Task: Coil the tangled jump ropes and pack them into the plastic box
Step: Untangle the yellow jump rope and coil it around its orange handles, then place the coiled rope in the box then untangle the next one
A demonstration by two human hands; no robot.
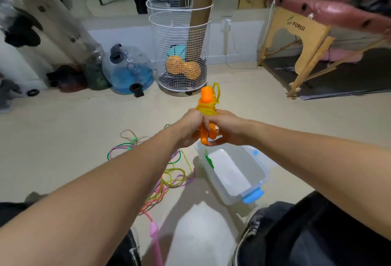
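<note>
Fingers of both hands are curled round one orange jump rope (206,117): the left hand (188,130) grips its two handles from the side, and the right hand (224,127) holds them from the other side, its fingers (208,120) lying just under the yellow cord wound round the handles. The bundle's long axis runs nearly upright, one handle end poking up past the fingers and the other end hanging just below them. Whether the cord's loose end is tucked in is hard to tell, since the loops at the top are blurred.

Directly below and slightly nearer than the hands sits the plastic box (260,172), open, on the floor, with blue latches and something green at its left wall. The drop into it looks short and unobstructed, and the right hand is the nearer of the two. The box's long side runs diagonally, so the bundle would likely need tipping flat to lie along it.

Left of the box, the tangled ropes (167,172) sprawl across the floor in green, purple, yellow and pink, touching nothing in the box; a pink handle (153,228) lies nearest the knees.

Farther off stand a wire basket (179,54), a water jug (129,71) and a folding massage bed (317,22).
</note>
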